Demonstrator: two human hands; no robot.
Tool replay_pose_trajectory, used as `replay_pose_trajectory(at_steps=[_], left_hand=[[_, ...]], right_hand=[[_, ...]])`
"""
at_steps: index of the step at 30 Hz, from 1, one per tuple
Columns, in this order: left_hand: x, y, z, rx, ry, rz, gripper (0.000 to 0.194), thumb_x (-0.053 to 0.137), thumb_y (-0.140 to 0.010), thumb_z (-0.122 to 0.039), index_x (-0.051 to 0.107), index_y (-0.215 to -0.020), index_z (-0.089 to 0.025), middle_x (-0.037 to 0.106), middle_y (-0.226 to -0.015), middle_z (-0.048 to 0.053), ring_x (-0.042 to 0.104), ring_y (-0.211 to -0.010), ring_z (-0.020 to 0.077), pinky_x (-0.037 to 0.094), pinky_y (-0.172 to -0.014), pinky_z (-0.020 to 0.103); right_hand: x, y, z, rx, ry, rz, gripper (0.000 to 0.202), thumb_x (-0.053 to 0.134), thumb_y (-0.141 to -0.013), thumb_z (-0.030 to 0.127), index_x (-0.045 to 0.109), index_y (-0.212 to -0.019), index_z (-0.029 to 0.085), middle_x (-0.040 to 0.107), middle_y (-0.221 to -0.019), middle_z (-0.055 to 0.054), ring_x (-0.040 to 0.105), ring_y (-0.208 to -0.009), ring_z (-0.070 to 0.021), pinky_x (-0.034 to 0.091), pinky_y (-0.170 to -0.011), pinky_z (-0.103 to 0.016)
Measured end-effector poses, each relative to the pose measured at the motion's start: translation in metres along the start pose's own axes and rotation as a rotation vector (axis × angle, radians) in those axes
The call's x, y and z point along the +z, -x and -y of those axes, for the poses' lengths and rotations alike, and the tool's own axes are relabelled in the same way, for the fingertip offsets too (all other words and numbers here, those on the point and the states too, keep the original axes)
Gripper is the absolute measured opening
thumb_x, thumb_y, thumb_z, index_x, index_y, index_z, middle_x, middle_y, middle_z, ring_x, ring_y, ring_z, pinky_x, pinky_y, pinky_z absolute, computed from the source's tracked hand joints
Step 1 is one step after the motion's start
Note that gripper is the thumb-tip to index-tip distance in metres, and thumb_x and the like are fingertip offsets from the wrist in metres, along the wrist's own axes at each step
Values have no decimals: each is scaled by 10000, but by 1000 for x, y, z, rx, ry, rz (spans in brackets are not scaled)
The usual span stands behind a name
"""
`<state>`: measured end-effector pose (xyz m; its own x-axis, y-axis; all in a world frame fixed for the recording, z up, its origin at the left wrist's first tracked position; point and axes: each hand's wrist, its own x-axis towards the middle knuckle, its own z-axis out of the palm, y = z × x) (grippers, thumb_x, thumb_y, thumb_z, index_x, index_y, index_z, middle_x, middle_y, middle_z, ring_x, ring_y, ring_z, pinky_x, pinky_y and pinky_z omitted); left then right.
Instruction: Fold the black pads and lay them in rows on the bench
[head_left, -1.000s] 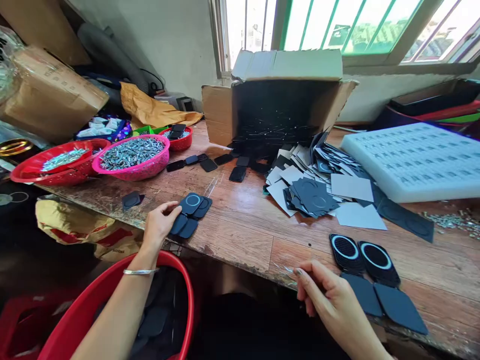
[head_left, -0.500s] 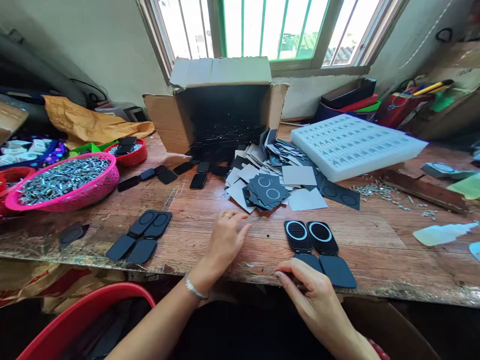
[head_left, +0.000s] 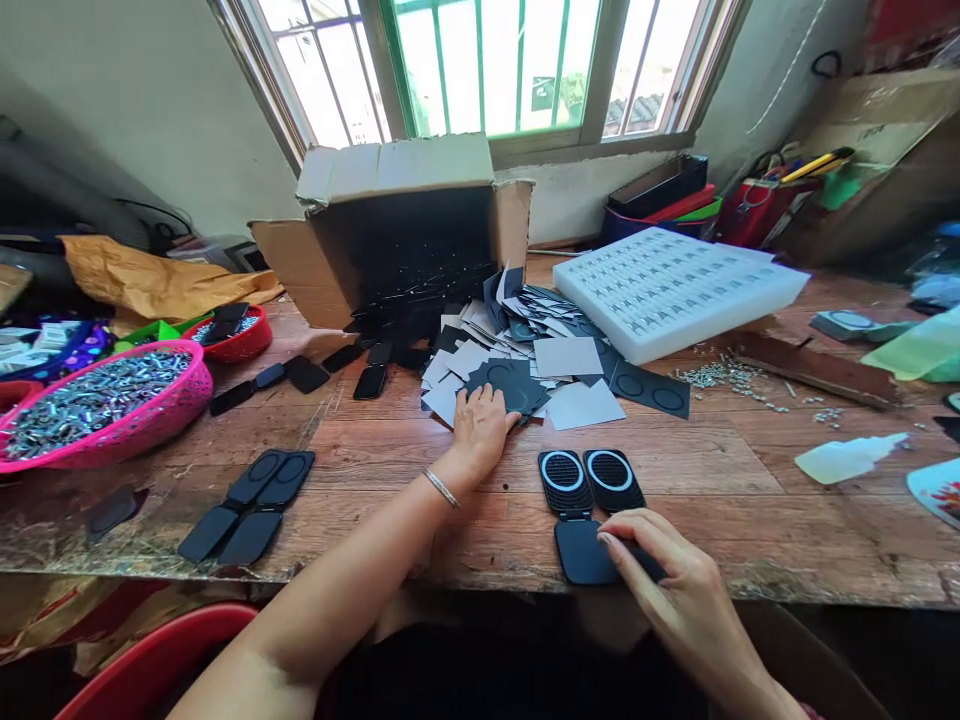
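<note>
My left hand [head_left: 480, 425] rests, fingers stretched out, on the near edge of a pile of dark square sheets [head_left: 517, 382] printed with rings. White-backed sheets [head_left: 568, 357] lie loosely around it. My right hand [head_left: 679, 570] is over two unfolded black hinged pads, thumb and forefinger pinched together; anything between the tips is too small to make out. The left pad's ringed half [head_left: 562, 480] and flat lower half [head_left: 583, 555] show. Beside it, the other pad has its ringed half [head_left: 613, 478] visible, while my right hand mostly covers its lower half.
Two more unfolded pads [head_left: 247, 505] lie at left. A pink basket [head_left: 199, 385] holds metal pieces. Behind the sheets stands an open cardboard box [head_left: 285, 265]. A white foam tray [head_left: 652, 345], scattered small metal parts [head_left: 720, 375] and a plastic bottle [head_left: 840, 460] are at right.
My left hand has reached forward from the bare tabletop onto the dark sheets. My right hand has shifted right across the hinged pads, still pinched. The whole view has turned slightly.
</note>
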<state>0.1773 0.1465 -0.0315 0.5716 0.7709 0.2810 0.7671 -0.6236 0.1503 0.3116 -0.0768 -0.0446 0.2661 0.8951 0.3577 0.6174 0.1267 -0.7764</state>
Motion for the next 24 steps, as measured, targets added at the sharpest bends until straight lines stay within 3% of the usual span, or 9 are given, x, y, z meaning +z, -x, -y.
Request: replay_pose_trajectory(at_steps=[2, 5, 9, 14, 17, 20, 22, 24], left_hand=[[-4, 3, 1, 39, -12, -3, 224, 548, -958, -265, 686, -953, -89, 715, -1019, 191, 656, -1003, 307, 449, -910, 422], [-16, 8, 8, 63, -19, -39, 280, 450, -990, -201, 682, -850, -130, 716, -830, 138, 667, -819, 253, 461, -794, 366], [-39, 26, 21, 101, -7, -111, 292, 435, -995, -215, 684, -855, -151, 715, -824, 123, 660, -843, 248, 465, -823, 371], [-61, 87, 18, 266, 144, -196, 267, 450, -978, -202, 715, -956, -176, 756, -952, 109, 693, -910, 237, 503, -903, 395], [-67, 132, 14, 319, 328, -170, 242, 496, -952, -184, 728, -1014, -217, 766, -1005, 89, 708, -958, 236, 516, -959, 416], [-72, 163, 19, 89, 599, -196, 227, 588, -921, -253, 705, -1116, -256, 725, -1160, 87, 649, -1131, 260, 476, -1041, 445], [-75, 174, 26, -234, 887, -258, 378, 656, -884, -348, 624, -1249, -256, 658, -1283, 110, 599, -1211, 274, 457, -1065, 458], [-76, 179, 31, -544, 1265, -233, 569, 729, -820, -421, 542, -1325, -235, 634, -1306, 137, 613, -1192, 279, 479, -1035, 456]], right_hand=[[-1, -1, 1, 12, -20, -3, 133, 571, -944, 302, 663, -870, 242, 673, -893, -50, 637, -873, -213, 483, -783, -320], [-1, -5, 6, 42, -57, -14, 168, 584, -929, 347, 686, -851, 239, 684, -874, -54, 640, -848, -219, 490, -767, -328], [5, -21, 23, 312, -297, 6, 275, 641, -875, 486, 718, -880, 222, 717, -873, -61, 661, -808, -213, 524, -752, -329], [33, -51, 48, 656, -910, 129, 532, 710, -772, 606, 595, -1087, 193, 729, -1000, -111, 716, -788, -214, 569, -682, -337], [53, -59, 58, 703, -984, 194, 574, 808, -696, 499, 519, -1097, 206, 715, -874, -41, 695, -684, -169, 551, -613, -290], [68, -57, 66, 632, -880, 217, 594, 831, -660, 410, 482, -1095, 205, 703, -823, -16, 664, -647, -155, 537, -563, -260], [76, -52, 72, 558, -791, 237, 556, 795, -698, 386, 462, -1108, 210, 710, -871, -35, 668, -696, -168, 542, -559, -257], [83, -45, 79, 491, -710, 258, 455, 725, -772, 377, 463, -1109, 220, 705, -893, -37, 668, -728, -171, 549, -568, -256]])
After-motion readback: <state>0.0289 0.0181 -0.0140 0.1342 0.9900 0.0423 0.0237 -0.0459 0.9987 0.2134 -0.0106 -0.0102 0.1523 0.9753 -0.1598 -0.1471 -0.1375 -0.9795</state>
